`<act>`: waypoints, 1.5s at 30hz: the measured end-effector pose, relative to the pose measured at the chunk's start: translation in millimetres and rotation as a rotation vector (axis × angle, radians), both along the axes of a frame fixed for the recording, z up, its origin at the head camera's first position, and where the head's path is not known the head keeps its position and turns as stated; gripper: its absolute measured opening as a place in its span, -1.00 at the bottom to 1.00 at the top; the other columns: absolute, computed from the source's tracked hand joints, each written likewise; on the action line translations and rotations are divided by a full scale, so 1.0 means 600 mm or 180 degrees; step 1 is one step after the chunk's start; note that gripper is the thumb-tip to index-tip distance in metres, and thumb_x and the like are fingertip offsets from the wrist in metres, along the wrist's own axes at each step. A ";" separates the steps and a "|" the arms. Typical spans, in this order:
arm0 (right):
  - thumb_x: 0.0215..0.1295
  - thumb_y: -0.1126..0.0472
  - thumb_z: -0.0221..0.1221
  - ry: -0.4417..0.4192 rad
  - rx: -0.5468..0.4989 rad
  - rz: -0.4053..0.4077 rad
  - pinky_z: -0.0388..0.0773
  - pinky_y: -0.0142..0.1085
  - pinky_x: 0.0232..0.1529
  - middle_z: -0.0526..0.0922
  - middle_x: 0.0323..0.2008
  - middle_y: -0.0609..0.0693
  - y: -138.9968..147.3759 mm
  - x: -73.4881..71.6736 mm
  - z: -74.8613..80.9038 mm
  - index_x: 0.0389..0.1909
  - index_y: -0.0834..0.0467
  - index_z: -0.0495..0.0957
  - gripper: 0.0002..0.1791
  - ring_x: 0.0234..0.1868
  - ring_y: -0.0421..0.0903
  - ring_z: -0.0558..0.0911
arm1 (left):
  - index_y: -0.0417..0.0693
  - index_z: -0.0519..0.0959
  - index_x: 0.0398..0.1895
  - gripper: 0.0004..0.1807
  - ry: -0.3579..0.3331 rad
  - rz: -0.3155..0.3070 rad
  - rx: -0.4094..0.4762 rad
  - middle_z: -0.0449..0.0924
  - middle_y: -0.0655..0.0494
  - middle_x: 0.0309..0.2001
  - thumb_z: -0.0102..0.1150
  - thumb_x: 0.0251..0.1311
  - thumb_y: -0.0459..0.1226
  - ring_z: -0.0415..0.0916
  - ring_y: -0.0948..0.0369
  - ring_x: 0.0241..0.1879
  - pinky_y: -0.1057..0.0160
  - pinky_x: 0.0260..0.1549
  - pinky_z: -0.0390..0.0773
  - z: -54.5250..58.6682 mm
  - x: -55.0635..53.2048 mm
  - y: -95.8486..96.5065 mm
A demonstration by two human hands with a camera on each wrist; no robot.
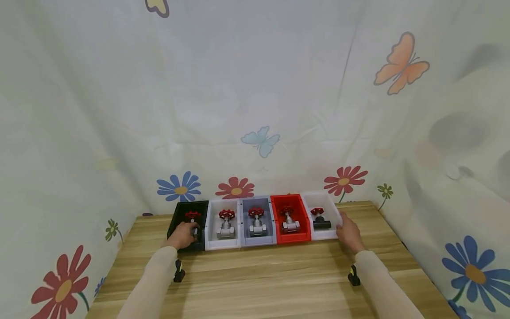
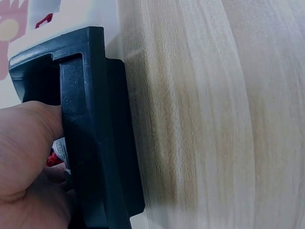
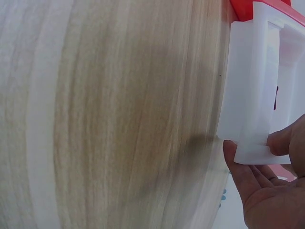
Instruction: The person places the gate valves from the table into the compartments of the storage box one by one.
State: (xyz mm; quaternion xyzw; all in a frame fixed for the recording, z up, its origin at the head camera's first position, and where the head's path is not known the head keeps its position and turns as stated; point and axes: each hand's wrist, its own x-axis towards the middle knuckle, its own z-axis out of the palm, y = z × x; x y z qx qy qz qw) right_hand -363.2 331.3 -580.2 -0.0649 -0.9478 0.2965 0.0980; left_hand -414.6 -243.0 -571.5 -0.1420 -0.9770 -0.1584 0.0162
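Note:
At the left end of a row of bins, my left hand reaches into a black bin. Its thumb and fingers are around the silver body of a valve with a red handwheel; the left wrist view shows only a bit of that valve between them. At the opposite end, my right hand grips the right wall of a white bin, thumb inside and fingers outside. A dark valve with a red handwheel lies in this bin.
Between them stand another white bin, a grey bin and a red bin, each holding a silver valve with a red handwheel. The wooden table extends in front. A flower-and-butterfly curtain hangs behind and at both sides.

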 end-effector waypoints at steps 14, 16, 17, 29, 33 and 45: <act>0.33 0.41 -0.01 -0.0010 -0.0005 -0.0016 0.39 0.25 0.17 0.43 0.20 0.52 -0.011 -0.004 0.003 0.39 0.41 0.15 -0.40 0.18 0.43 0.47 | -0.15 0.64 -0.05 -0.58 -0.0100 0.0104 -0.0036 0.63 -0.20 -0.17 0.27 -0.09 -0.50 0.49 -0.18 -0.07 -0.19 -0.02 0.49 0.002 0.004 -0.006; 0.32 0.40 0.00 0.0023 0.0000 -0.0008 0.39 0.25 0.15 0.44 0.18 0.52 -0.012 -0.004 0.003 0.38 0.41 0.17 -0.40 0.16 0.43 0.48 | -0.15 0.64 -0.04 -0.57 -0.0107 0.0122 -0.0021 0.63 -0.20 -0.16 0.26 -0.09 -0.51 0.48 -0.17 -0.06 -0.18 -0.01 0.49 0.002 0.004 -0.007; 0.32 0.40 0.00 0.0036 0.0005 -0.0009 0.40 0.25 0.15 0.44 0.18 0.52 -0.012 -0.004 0.003 0.38 0.41 0.17 -0.40 0.16 0.43 0.48 | -0.16 0.64 -0.03 -0.56 -0.0106 0.0122 -0.0022 0.64 -0.20 -0.15 0.26 -0.08 -0.51 0.49 -0.17 -0.05 -0.17 0.00 0.49 0.002 0.005 -0.007; 0.32 0.39 0.00 0.0028 0.0002 -0.0010 0.40 0.24 0.16 0.43 0.19 0.52 -0.010 -0.008 -0.001 0.38 0.41 0.16 -0.40 0.17 0.43 0.47 | -0.22 0.59 0.07 -0.55 -0.0179 0.0049 0.0064 0.64 -0.24 0.00 0.31 0.03 -0.39 0.53 -0.19 0.07 -0.15 0.12 0.46 0.016 0.005 -0.004; 0.31 0.39 -0.01 0.0032 0.0024 0.0009 0.39 0.24 0.16 0.44 0.18 0.52 -0.006 -0.009 -0.004 0.38 0.42 0.16 -0.39 0.16 0.43 0.48 | -0.23 0.57 0.11 -0.52 -0.0196 0.0089 0.0049 0.61 -0.27 0.04 0.31 0.06 -0.33 0.50 -0.21 0.11 -0.16 0.15 0.43 0.023 0.012 0.002; 0.32 0.41 -0.01 0.0026 0.0018 0.0046 0.40 0.25 0.14 0.43 0.17 0.55 -0.002 0.004 0.004 0.37 0.45 0.15 -0.40 0.14 0.44 0.48 | -0.19 0.46 0.27 -0.42 -0.0122 0.0113 0.0051 0.37 -0.40 0.28 0.27 0.16 -0.24 0.38 -0.30 0.23 -0.24 0.17 0.39 0.032 0.030 0.012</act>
